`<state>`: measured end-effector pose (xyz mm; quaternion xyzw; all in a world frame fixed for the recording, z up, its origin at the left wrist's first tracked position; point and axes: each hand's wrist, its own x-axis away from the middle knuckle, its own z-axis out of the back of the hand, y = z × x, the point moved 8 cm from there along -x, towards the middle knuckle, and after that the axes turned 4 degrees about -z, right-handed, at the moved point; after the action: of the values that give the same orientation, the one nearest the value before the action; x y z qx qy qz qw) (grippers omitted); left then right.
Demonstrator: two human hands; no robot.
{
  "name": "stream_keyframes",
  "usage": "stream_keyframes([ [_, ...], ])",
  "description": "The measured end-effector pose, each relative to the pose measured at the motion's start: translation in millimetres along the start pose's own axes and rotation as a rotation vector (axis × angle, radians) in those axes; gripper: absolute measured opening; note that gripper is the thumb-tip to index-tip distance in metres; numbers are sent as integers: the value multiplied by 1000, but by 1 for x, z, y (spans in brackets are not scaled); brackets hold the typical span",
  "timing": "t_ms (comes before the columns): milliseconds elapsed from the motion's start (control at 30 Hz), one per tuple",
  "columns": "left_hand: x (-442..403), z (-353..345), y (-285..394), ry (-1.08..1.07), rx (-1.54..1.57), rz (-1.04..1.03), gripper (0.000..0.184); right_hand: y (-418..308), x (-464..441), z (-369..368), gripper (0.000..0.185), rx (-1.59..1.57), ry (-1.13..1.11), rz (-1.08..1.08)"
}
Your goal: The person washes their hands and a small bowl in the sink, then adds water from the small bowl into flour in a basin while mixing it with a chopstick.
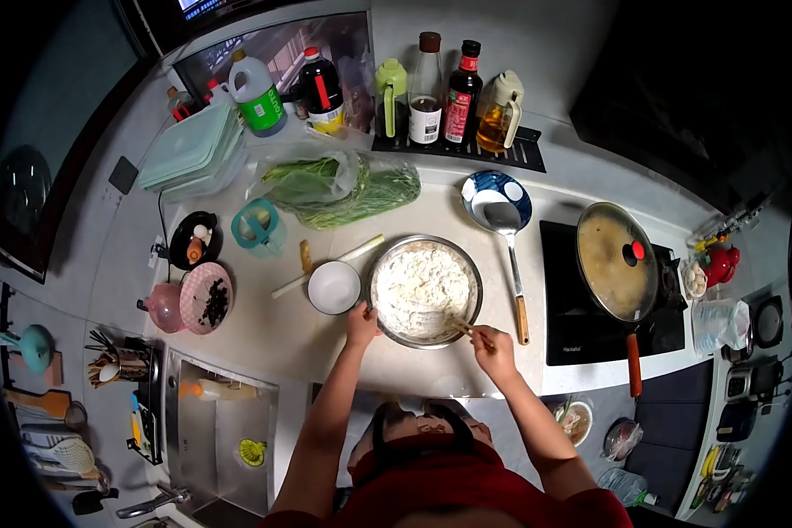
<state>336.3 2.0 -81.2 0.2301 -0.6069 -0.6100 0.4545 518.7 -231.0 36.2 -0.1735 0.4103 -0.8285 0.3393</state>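
A steel mixing bowl (478,299) stands on the counter in front of me, filled with white, lumpy floury dough (421,286). My left hand (361,326) grips the bowl's left rim. In my right hand (493,350) is a pair of chopsticks (459,325), closed in the fingers, their tips down in the dough at the lower right of the bowl. A small white bowl (334,288) sits just left of the mixing bowl, close to my left hand. Behind it lie a scallion stalk (363,247) and a piece of ginger (305,256).
On the right, a lidded pan (616,264) rests on the black cooktop (572,339). A spatula (517,282) leans on a blue patterned bowl (522,190). Bagged greens (343,189) and bottles (426,97) line the back. A pink plate (227,321) and the sink (224,422) are at left.
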Motion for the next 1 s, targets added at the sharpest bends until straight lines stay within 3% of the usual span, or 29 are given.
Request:
stream_keyframes([
  [133, -3, -1, -11, 2, 51, -26, 8, -14, 1, -30, 12, 9, 106, 136],
  [200, -3, 0, -10, -2, 59, -22, 11, -11, -5, -72, 12, -208, 87, 209],
  [300, 1, -3, -6, -15, 72, -1, 14, -55, 2, -91, 12, -77, -28, 327],
  [400, 0, 0, -3, -40, 38, 6, 14, -42, 15, -55, 12, -35, -120, 241],
  [467, -2, -1, -1, -41, 22, -19, 14, -34, 9, -16, 13, 51, 10, 191],
  [500, -1, 0, -2, -36, 17, -39, 14, 11, 0, -25, 13, 4, 8, 14],
  [600, 2, 0, 1, -33, 27, -13, 13, -27, -5, -48, 14, -17, 125, 146],
  [733, -3, -1, -17, -37, 109, 64, 14, -59, 5, -102, 15, -24, -40, 215],
  [833, -10, -1, -24, -53, 10, -11, 15, -33, 4, -63, 14, -112, -117, 192],
  [867, -11, -1, -24, -54, 11, -6, 15, -14, -4, -46, 17, -107, -93, 110],
  [900, -10, -1, -23, -52, 14, 0, 15, -1, -12, -25, 15, 16, 29, 165],
  [1000, -6, 0, -21, -41, 11, 24, 15, 4, -21, -8, 16, -23, 65, 117],
])
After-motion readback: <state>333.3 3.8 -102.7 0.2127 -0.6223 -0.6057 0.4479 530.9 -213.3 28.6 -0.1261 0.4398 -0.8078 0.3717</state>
